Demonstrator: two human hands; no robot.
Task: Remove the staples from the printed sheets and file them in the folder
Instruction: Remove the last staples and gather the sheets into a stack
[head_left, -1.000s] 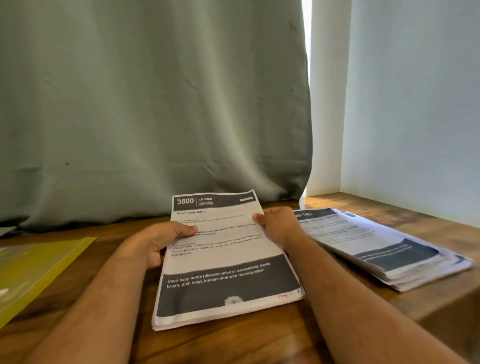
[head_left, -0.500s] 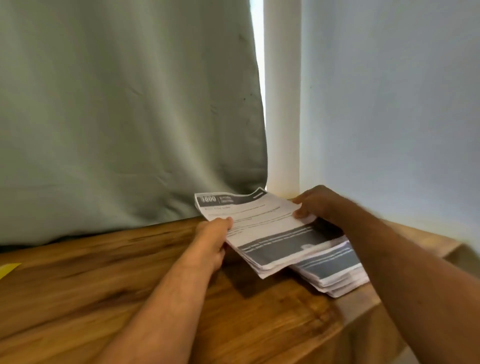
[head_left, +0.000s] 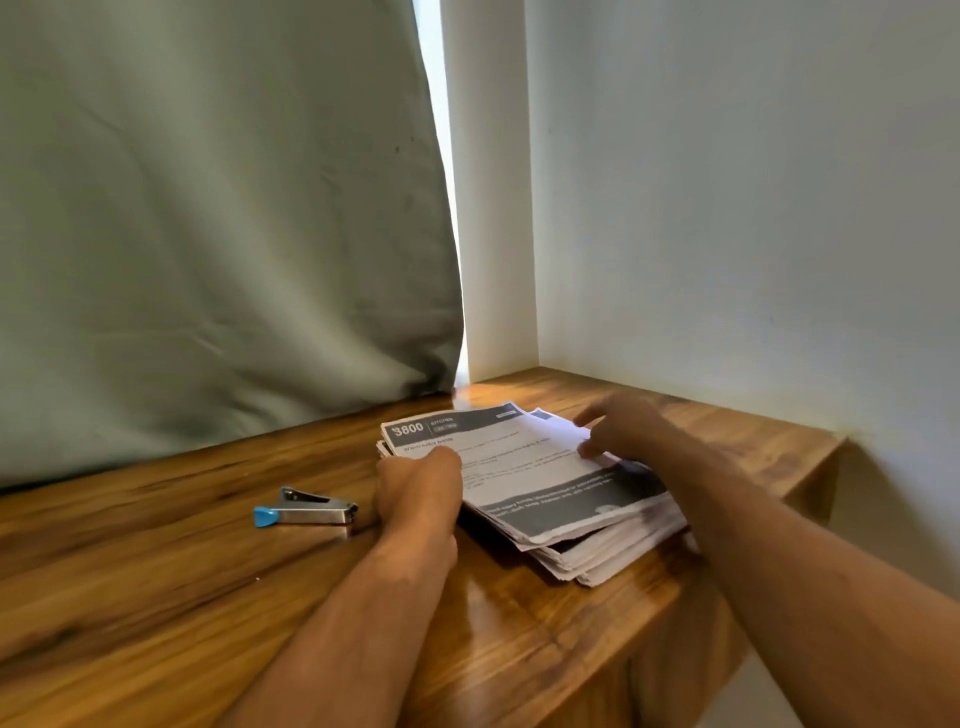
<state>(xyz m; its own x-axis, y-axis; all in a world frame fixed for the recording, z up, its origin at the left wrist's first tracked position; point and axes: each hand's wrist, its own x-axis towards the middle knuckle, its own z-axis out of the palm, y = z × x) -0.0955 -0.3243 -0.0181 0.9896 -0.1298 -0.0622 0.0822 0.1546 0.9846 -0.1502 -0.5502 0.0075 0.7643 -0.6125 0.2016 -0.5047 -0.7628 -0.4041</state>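
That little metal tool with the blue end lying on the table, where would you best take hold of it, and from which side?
Probably by the long metal body of the staple remover, pinched across its width from above. It lies flat on the wooden table, blue end pointing left, with free space all round it. The left hand, now on the stack of printed sheets, is the nearer one.

A glossy wooden tabletop (head_left: 156, 571) with dark grain fills the corner between a grey-green curtain and a pale wall. On it lie a stack of printed sheets (head_left: 545, 499) near the right edge and, left of that, a metal staple remover (head_left: 306, 512) with a blue end
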